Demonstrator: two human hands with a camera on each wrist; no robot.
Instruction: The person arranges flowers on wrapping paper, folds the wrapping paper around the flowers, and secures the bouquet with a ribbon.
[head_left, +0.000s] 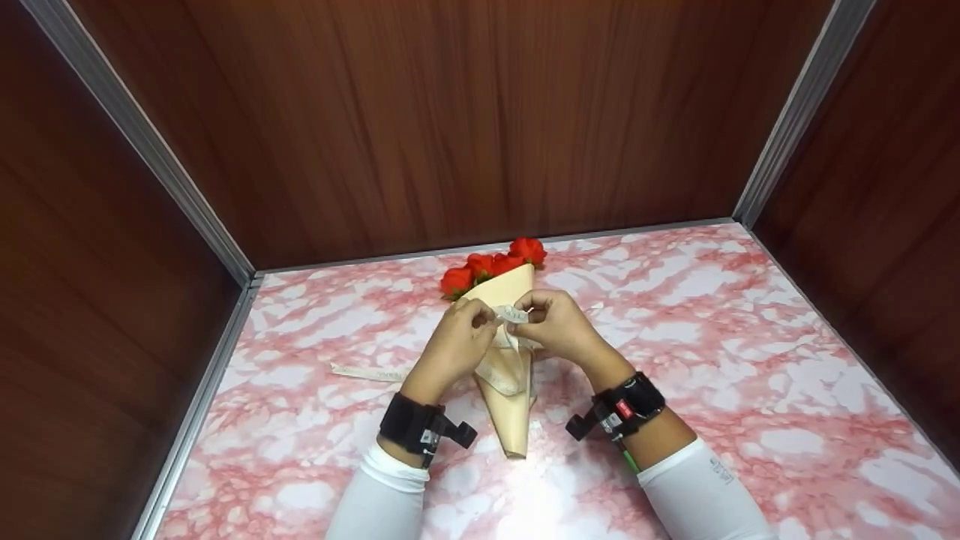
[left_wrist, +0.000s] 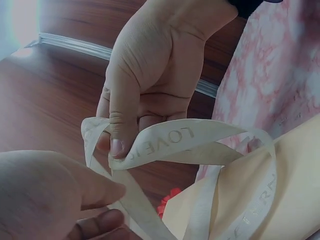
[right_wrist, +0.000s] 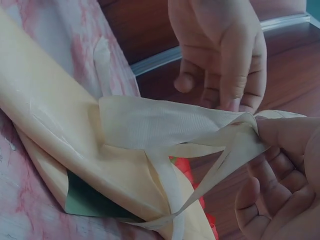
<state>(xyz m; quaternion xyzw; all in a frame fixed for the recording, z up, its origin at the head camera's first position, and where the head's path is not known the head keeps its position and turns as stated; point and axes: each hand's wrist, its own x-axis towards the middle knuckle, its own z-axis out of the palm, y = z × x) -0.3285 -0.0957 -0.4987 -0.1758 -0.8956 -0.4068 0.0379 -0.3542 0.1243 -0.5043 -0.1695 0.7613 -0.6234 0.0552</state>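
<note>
A bouquet of red artificial roses (head_left: 481,266) in cream wrapping paper (head_left: 510,420) lies on the table, blooms toward the back wall. Around its middle runs a cream ribbon (left_wrist: 170,142) with printed letters, looped above the paper. My right hand (head_left: 559,322) pinches the loop between thumb and forefinger; in the right wrist view the ribbon (right_wrist: 170,122) folds over that pinch. Facing it, my left hand (head_left: 457,337) holds the ribbon with thumb and fingers curled close together. One ribbon tail (head_left: 367,373) stretches left across the table, passing behind the left wrist.
The tabletop (head_left: 750,360) has a pink and white marbled pattern. Dark wood panels (head_left: 450,120) with metal edging enclose the back and both sides. A patch of green (right_wrist: 95,197) shows under the wrapping in the right wrist view.
</note>
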